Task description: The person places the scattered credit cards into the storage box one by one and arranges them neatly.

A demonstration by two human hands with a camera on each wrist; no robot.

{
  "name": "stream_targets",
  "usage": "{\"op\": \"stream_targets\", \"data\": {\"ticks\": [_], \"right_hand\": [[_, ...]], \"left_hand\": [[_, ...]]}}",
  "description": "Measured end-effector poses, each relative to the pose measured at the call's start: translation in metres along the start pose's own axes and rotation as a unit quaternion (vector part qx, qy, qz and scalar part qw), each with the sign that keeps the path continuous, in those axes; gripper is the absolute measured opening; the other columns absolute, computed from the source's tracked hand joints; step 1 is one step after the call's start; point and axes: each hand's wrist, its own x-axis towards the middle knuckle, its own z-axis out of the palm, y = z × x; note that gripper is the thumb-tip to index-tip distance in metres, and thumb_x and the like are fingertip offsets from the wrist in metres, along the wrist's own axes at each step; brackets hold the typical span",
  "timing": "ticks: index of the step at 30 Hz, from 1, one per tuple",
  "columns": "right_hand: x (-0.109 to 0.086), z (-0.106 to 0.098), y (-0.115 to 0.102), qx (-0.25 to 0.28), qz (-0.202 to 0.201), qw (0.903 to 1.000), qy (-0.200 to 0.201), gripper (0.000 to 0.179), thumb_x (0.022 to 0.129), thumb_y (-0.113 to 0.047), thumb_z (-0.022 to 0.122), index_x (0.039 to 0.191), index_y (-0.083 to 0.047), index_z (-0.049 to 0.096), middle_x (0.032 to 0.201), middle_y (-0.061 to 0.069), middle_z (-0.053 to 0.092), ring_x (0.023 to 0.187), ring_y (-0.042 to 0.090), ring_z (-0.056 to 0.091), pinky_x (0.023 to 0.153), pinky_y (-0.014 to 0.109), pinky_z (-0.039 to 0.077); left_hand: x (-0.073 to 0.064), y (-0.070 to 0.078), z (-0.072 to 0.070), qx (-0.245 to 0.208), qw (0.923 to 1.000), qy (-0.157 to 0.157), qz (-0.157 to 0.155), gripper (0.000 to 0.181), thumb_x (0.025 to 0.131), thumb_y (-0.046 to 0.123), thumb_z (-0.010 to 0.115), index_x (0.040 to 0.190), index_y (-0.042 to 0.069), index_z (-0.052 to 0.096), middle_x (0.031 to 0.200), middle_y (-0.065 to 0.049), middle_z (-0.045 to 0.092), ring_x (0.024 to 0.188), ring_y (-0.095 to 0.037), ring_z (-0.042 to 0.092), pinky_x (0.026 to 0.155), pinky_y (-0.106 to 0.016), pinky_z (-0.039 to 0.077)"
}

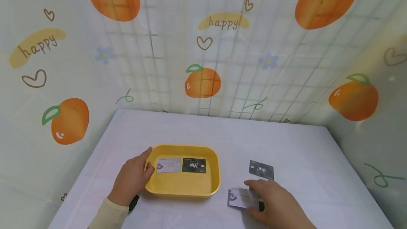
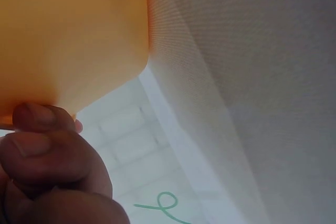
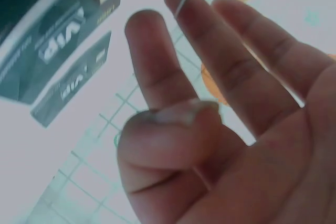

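A yellow tray (image 1: 182, 188) stands on the table, and my left hand (image 1: 133, 177) grips its left rim. In the left wrist view, curled fingers (image 2: 50, 150) press against the tray's side (image 2: 79, 35). Inside the tray a silver card (image 1: 168, 165) lies beside a black VIP card (image 1: 194, 165). My right hand (image 1: 275, 200) is over a second silver card (image 1: 240, 198), fingertips near its top edge and thumb near its lower edge. In the right wrist view, the fingers (image 3: 152, 51) are spread and the thumb is bent. A dark corner shows under that hand.
Another black VIP card (image 1: 261, 169) lies just beyond my right hand. Two black VIP cards show in the right wrist view, the nearer card (image 3: 63, 38) larger. A white table (image 1: 178, 126) carries everything, with a fruit-printed curtain (image 1: 171, 45) behind and at both sides.
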Motion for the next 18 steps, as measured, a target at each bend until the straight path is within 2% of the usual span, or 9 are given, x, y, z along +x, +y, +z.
{"op": "stream_targets", "data": {"ticks": [3, 10, 14, 18], "right_hand": [[0.000, -0.007, 0.003, -0.006, 0.012, 0.9999, 0.008, 0.074, 0.067, -0.050, 0.098, 0.133, -0.028, 0.072, 0.118, -0.011, 0.070, 0.103, 0.011, 0.062, 0.091, 0.049, 0.057], [-0.003, -0.021, 0.008, -0.016, 0.003, 0.9972, 0.073, 0.075, 0.071, -0.050, 0.095, 0.136, -0.024, 0.070, 0.110, -0.004, 0.071, 0.089, 0.015, 0.059, 0.079, 0.044, 0.059], [-0.003, -0.032, 0.003, -0.005, 0.000, 0.9947, 0.103, 0.073, 0.072, -0.051, 0.094, 0.135, -0.023, 0.070, 0.113, -0.004, 0.070, 0.088, 0.017, 0.058, 0.075, 0.042, 0.058], [-0.001, -0.041, -0.004, -0.013, -0.021, 0.9906, 0.134, 0.076, 0.073, -0.052, 0.093, 0.139, -0.023, 0.067, 0.111, -0.008, 0.069, 0.093, 0.017, 0.059, 0.080, 0.046, 0.059]], "left_hand": [[-0.001, 0.000, 0.000, 0.005, 1.0000, 0.002, 0.003, 0.058, 0.097, 0.015, 0.063, 0.154, 0.009, 0.056, 0.060, 0.006, 0.042, 0.052, -0.011, 0.040, 0.050, -0.026, 0.035], [0.001, -0.003, 0.000, 0.001, 0.9994, 0.011, 0.033, 0.058, 0.097, 0.014, 0.063, 0.154, 0.008, 0.056, 0.059, 0.007, 0.040, 0.052, -0.009, 0.038, 0.050, -0.024, 0.035], [0.003, -0.008, -0.001, -0.026, 0.9985, 0.016, 0.045, 0.057, 0.096, 0.011, 0.063, 0.153, 0.008, 0.058, 0.056, 0.009, 0.037, 0.048, -0.006, 0.035, 0.047, -0.023, 0.031], [0.003, -0.011, 0.000, -0.065, 0.9969, 0.007, 0.043, 0.057, 0.097, 0.011, 0.064, 0.153, 0.008, 0.057, 0.057, 0.010, 0.036, 0.048, -0.004, 0.031, 0.047, -0.022, 0.029]]}}
